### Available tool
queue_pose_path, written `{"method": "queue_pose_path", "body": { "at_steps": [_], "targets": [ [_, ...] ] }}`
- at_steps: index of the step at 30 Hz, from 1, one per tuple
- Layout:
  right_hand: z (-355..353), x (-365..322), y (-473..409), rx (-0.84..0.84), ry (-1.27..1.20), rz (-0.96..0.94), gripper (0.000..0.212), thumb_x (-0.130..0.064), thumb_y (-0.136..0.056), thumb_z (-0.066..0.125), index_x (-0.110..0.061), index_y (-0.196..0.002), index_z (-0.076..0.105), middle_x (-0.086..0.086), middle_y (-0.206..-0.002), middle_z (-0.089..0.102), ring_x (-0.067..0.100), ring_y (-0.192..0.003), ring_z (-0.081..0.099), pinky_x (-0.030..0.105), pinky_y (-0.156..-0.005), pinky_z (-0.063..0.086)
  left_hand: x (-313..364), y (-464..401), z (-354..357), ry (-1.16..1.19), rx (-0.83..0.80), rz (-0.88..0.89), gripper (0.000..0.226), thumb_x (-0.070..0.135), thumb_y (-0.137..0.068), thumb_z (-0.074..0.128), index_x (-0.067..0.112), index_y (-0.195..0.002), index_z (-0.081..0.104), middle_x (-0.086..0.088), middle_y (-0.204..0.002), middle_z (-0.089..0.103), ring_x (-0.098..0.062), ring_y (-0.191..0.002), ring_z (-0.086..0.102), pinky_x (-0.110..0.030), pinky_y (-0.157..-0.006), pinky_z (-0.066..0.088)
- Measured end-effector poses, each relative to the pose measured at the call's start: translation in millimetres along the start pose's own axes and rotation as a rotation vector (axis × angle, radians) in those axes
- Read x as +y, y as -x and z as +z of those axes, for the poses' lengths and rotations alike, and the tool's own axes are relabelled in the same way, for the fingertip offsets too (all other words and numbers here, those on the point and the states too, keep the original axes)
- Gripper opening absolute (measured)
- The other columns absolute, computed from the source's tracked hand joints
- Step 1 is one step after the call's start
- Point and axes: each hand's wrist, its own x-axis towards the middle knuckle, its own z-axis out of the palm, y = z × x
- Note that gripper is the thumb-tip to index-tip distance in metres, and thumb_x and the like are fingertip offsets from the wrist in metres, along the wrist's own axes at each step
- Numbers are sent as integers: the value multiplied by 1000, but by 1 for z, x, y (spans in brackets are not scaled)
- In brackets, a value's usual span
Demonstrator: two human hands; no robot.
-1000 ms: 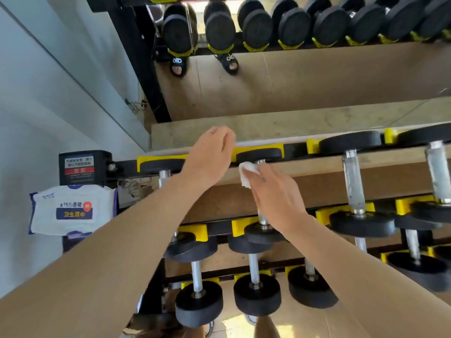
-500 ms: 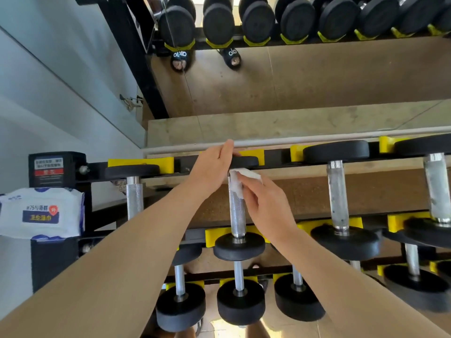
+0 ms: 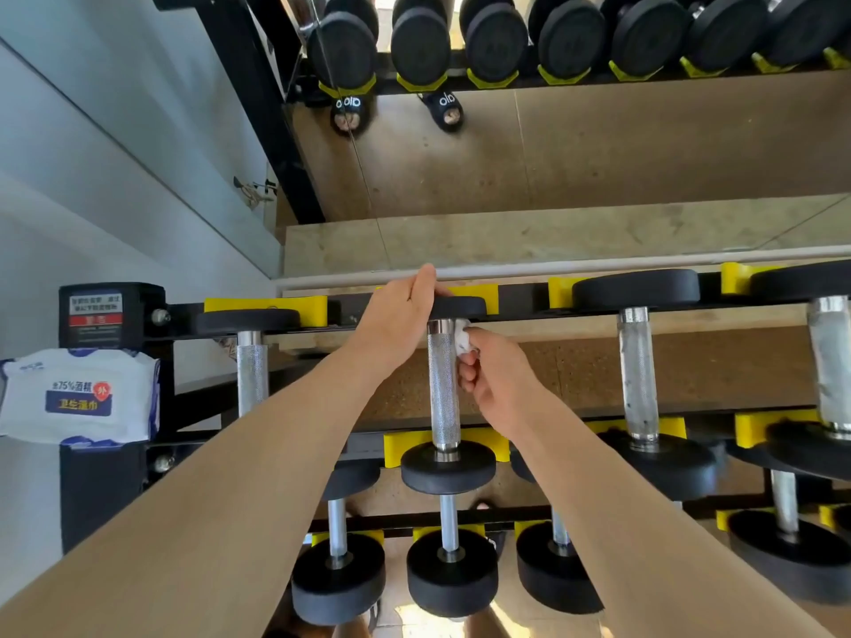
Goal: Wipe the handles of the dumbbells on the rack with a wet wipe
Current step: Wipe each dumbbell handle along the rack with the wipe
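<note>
- Since a second ago the right hand (image 3: pixel 497 384) has slid from over the handle's far end to its right side, leaving the knurled handle (image 3: pixel 443 384) bare to view; the left hand (image 3: pixel 400 315) has kept its place on the far plate.
- The right hand is curled around a crumpled white wipe (image 3: pixel 463 338), pinching it against the right side of the handle near the top, at centre frame.
- The left hand grips the edge of the far plate (image 3: pixel 460 307) of that dumbbell, fingers hooked over it, just above the wipe.
- The handle runs down the middle of the frame to the near plate (image 3: pixel 447 472), which sits in a yellow cradle (image 3: pixel 396 446) on the rack (image 3: pixel 520 297).
- Left of it lies another dumbbell (image 3: pixel 251 361); right of it two more, one (image 3: pixel 638 375) with a blotchy handle, the other (image 3: pixel 831 361) at the right edge.
- Lower in the frame, a second tier holds smaller dumbbells (image 3: pixel 451 577).
- At the left edge a pack of wipes (image 3: pixel 78 398) rests beside the rack's end post, under a black box with a red label (image 3: pixel 108 313).
- Across the top, a mirror (image 3: pixel 598 154) reflects dumbbell plates and two sandalled feet.
</note>
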Motion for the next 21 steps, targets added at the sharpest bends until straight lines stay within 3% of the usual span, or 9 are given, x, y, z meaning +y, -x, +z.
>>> {"method": "queue_pose_path", "body": {
  "at_steps": [3, 6, 8, 10, 12, 13, 16, 19, 21],
  "targets": [
    [-5, -4, -6, -97, -74, 52, 23, -16, -98, 39, -18, -77, 46, -4, -56, 33, 11, -48, 28, 27, -52, 26, 1, 0, -1, -1, 1, 3, 57, 39, -112, 23, 22, -103, 77, 1, -101, 71, -7, -95, 60, -25, -85, 41],
    [2, -4, 0, 13, 15, 16, 20, -14, -96, 42, -13, -78, 51, 0, -58, 39, 12, -50, 33, 27, -53, 30, 1, -1, 1, 6, 5, 0, 57, 39, -112, 23, 21, -103, 77, 1, -100, 70, -5, -94, 59, -25, -86, 40],
    [13, 4, 12, 178, 240, -178, 22, -15, -96, 47, -8, -81, 62, 7, -66, 55, 13, -57, 45, 25, -59, 38, 0, 0, 1, 13, 9, -8, 58, 40, -112, 23, 22, -102, 77, 1, -100, 70, -7, -96, 60, -28, -88, 41],
    [22, 19, 28, 319, 564, -535, 22, -16, -98, 47, -14, -87, 66, 1, -74, 64, 4, -61, 53, 10, -59, 39, 0, 0, 2, 14, 5, -17, 57, 41, -112, 23, 23, -101, 77, 1, -99, 70, -10, -96, 60, -29, -89, 43],
    [27, 34, 38, 312, 908, -876, 14, -16, -97, 53, -18, -99, 67, -4, -82, 65, 3, -68, 59, 11, -61, 44, 0, -1, 2, 7, 1, -18, 55, 42, -111, 24, 25, -101, 75, 1, -98, 69, -12, -96, 60, -32, -91, 45],
    [27, 43, 39, 279, 1091, -995, 15, -15, -93, 60, -17, -105, 68, -2, -86, 67, 8, -73, 62, 18, -64, 51, 0, -1, 2, 1, 1, -17, 55, 42, -112, 24, 25, -101, 75, 2, -96, 69, -11, -95, 60, -32, -91, 46],
    [14, 59, 31, 236, 1473, -1131, 39, -9, -74, 78, -10, -112, 72, 7, -92, 69, 22, -79, 65, 32, -67, 57, -2, -2, 4, -26, 8, 1, 55, 41, -112, 24, 24, -101, 75, 1, -93, 69, -8, -91, 60, -29, -90, 46],
    [-9, 54, 32, 210, 1534, -1173, 61, -10, -61, 87, -12, -119, 68, 6, -88, 67, 21, -73, 63, 31, -64, 54, -4, -2, 3, -43, 7, 12, 56, 40, -112, 22, 24, -101, 74, 3, -91, 68, -6, -88, 59, -22, -82, 44],
    [-23, 44, 35, 258, 1476, -1216, 59, -11, -67, 85, -11, -123, 65, 6, -86, 66, 20, -71, 61, 29, -61, 53, -3, -3, 3, -38, 7, 22, 57, 40, -112, 22, 23, -101, 75, 5, -90, 68, -5, -88, 59, -21, -79, 42]
  ]
}}
